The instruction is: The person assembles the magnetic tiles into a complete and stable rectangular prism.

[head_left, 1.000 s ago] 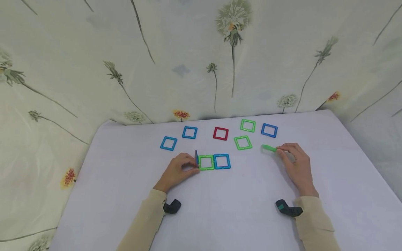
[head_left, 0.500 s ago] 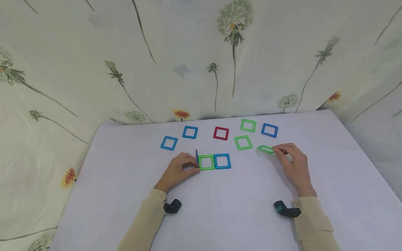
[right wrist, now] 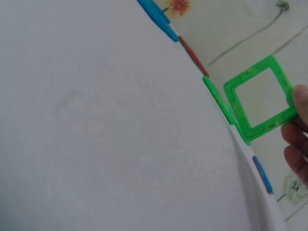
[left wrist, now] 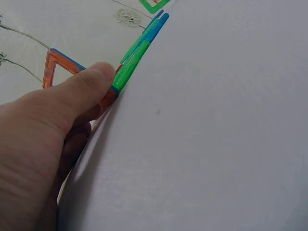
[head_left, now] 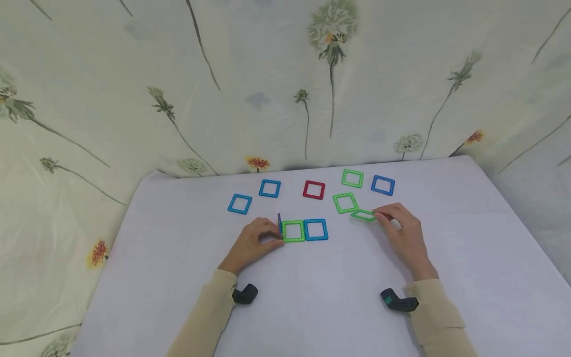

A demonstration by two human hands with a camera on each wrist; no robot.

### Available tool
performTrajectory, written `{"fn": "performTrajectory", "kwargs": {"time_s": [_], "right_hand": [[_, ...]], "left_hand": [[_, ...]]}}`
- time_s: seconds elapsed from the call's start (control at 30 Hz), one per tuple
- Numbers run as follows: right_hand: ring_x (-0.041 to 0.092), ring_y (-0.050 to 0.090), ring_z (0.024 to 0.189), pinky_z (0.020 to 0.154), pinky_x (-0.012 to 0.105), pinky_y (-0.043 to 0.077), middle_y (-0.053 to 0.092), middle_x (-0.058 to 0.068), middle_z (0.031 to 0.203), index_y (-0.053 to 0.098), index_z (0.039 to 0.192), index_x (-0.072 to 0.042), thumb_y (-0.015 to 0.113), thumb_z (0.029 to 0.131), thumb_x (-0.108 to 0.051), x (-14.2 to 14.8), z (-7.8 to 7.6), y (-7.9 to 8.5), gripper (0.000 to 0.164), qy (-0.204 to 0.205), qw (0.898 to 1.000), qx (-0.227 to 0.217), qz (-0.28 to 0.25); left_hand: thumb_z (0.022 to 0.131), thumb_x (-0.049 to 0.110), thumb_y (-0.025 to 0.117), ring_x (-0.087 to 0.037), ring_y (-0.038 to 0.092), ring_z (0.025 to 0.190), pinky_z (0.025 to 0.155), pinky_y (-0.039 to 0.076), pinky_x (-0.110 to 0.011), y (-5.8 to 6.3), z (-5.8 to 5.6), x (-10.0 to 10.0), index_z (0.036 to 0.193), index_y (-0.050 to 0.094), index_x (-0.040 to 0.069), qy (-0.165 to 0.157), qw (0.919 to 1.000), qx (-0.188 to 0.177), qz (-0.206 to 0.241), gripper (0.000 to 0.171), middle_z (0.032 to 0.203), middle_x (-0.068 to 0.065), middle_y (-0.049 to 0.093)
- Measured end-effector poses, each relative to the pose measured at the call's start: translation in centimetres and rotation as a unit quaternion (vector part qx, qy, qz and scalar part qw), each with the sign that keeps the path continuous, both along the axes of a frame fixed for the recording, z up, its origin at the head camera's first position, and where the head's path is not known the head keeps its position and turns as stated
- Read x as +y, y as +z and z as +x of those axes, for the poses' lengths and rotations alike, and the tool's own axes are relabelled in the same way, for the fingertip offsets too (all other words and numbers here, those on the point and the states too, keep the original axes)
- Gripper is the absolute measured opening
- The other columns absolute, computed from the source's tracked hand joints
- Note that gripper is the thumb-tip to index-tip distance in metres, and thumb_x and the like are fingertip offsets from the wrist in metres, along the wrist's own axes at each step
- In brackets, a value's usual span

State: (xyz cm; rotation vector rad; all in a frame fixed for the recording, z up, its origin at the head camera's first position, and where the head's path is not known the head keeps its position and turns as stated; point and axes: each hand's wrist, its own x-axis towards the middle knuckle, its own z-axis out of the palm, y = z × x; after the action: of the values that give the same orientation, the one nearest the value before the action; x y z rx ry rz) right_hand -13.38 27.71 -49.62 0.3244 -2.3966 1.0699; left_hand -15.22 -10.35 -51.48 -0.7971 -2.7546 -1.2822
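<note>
My left hand (head_left: 254, 243) pinches the lower part of a square-frame magnetic tile (head_left: 279, 223) standing on edge. In the left wrist view that tile's face looks orange-red (left wrist: 49, 70), with blue along its edge. It meets the left side of a flat green tile (head_left: 293, 222), which joins a flat blue tile (head_left: 314, 220) on its right. My right hand (head_left: 403, 238) pinches the right side of another green square tile (right wrist: 250, 74) between thumb and fingers. This one is tilted and overlaps the corner of a loose green tile (head_left: 339, 210) in the head view.
Loose tiles lie along the back of the white table (head_left: 312, 297): two blue at left, including one blue tile (head_left: 269, 181), a red tile (head_left: 314, 183), a second green tile (head_left: 352, 171) and a blue tile (head_left: 382, 177) at right. A flowered cloth (head_left: 223, 74) hangs behind.
My right hand has moved left with its green tile, from beyond the loose green one to its near corner, and the tile has turned to show its opening. My left hand has stayed put.
</note>
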Motion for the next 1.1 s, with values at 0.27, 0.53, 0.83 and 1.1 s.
{"fn": "performTrajectory", "kwargs": {"time_s": [0.27, 0.53, 0.83, 1.1], "right_hand": [[-0.002, 0.052, 0.084, 0.076, 0.007, 0.039, 0.064, -0.004, 0.093, 0.071, 0.101, -0.016, 0.069, 0.084, -0.007, -0.6, -0.3, -0.1, 0.020, 0.010, 1.000, 0.006, -0.001], [-0.001, 0.053, 0.083, 0.075, 0.008, 0.041, 0.064, -0.005, 0.092, 0.071, 0.099, -0.013, 0.071, 0.082, -0.004, -1.8, -0.4, 0.2, 0.019, 0.027, 1.000, 0.009, 0.002], [0.000, 0.054, 0.082, 0.073, 0.009, 0.042, 0.063, -0.004, 0.091, 0.070, 0.098, -0.012, 0.070, 0.083, -0.006, -3.2, -0.6, 0.4, 0.016, 0.041, 0.999, 0.004, 0.002], [0.001, 0.052, 0.082, 0.073, 0.009, 0.041, 0.063, -0.006, 0.093, 0.070, 0.099, -0.013, 0.069, 0.085, -0.010, -3.5, -1.1, 0.5, 0.014, 0.038, 0.999, -0.001, 0.012]], "left_hand": [[0.078, 0.030, 0.077, 0.001, 0.053, 0.098, 0.091, 0.048, -0.026, -0.1, -0.1, 0.0, 0.095, 0.070, 0.027, -0.001, 1.0000, 0.003, 0.002, 0.018, 0.096, 0.017, 0.062], [0.077, 0.030, 0.077, 0.000, 0.054, 0.098, 0.090, 0.049, -0.027, -0.4, -0.2, -0.2, 0.094, 0.070, 0.027, 0.000, 0.9999, 0.011, 0.008, 0.019, 0.096, 0.016, 0.062], [0.077, 0.029, 0.078, -0.001, 0.054, 0.098, 0.090, 0.049, -0.027, -0.5, 0.1, -0.4, 0.094, 0.070, 0.027, 0.003, 0.9999, 0.007, 0.008, 0.018, 0.096, 0.016, 0.062], [0.078, 0.028, 0.077, -0.001, 0.054, 0.099, 0.090, 0.049, -0.026, -0.2, 0.0, 0.0, 0.094, 0.070, 0.026, 0.001, 1.0000, 0.007, 0.000, 0.018, 0.097, 0.015, 0.062]]}}
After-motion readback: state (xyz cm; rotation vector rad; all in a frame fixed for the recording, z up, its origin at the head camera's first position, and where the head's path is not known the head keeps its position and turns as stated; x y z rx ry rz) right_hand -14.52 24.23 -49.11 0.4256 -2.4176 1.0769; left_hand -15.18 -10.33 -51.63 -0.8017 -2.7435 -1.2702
